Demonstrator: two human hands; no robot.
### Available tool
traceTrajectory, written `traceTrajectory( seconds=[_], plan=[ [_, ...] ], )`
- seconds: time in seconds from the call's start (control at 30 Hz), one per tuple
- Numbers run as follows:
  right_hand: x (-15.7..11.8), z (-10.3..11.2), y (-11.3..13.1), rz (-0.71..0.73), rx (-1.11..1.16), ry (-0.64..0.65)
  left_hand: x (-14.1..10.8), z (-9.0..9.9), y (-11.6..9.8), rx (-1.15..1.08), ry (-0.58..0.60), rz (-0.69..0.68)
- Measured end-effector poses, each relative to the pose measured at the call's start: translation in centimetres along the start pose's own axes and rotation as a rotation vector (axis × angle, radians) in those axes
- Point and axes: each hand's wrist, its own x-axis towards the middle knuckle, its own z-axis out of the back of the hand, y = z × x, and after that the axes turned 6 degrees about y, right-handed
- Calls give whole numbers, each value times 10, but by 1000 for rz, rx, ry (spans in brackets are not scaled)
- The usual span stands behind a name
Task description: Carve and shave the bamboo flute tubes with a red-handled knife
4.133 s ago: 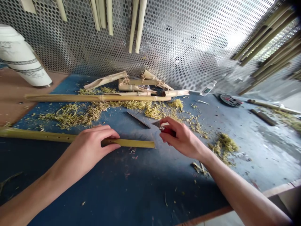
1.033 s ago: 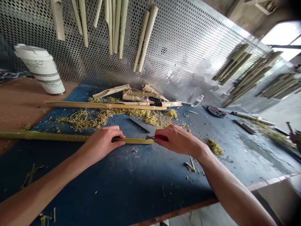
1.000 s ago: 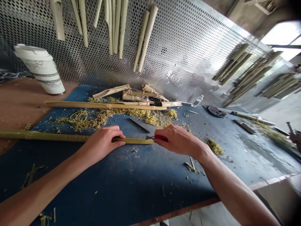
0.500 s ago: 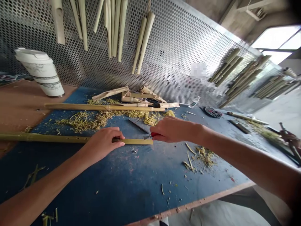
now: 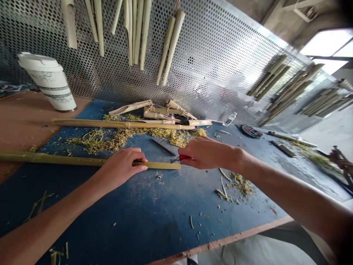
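Note:
My left hand (image 5: 121, 165) grips a long bamboo tube (image 5: 68, 160) with a row of small drilled holes, which lies across the table and runs off the left edge of the view. My right hand (image 5: 205, 152) is shut around a red-handled knife (image 5: 180, 158). Its short steel blade points left and sits just above the tube's right end, close to or touching it. Most of the handle is hidden by my fingers.
Yellow-green bamboo shavings (image 5: 118, 138) are strewn over the blue worktable (image 5: 132, 217). Behind them lie a long bamboo pole (image 5: 121, 125), tied bamboo bundles (image 5: 157, 110) and a flat steel blade (image 5: 164, 146). A white paper cup (image 5: 48, 82) stands back left before a perforated metal panel (image 5: 193, 62) hung with bamboo pieces.
My right hand with the knife has lifted slightly from the tube's end, and that forearm has swung out to the right. The left hand stays on the tube, and the view has tilted a little.

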Motion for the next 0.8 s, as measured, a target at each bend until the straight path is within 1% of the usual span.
traceTrajectory(
  seconds=[0.27, 0.57, 0.7, 0.8],
  plan=[
    [0, -2, 1, 0, 42, -4, 0, 0, 0, -24, 29, 25],
    [0, -5, 4, -24, 55, 3, -1, 1, -3, -36, 22, 25],
    [-2, -10, 10, -78, 64, 13, -1, 2, -4, -45, 16, 4],
    [-4, -13, 21, -148, 89, 32, 0, 3, -5, -50, 12, -24]
  ],
)
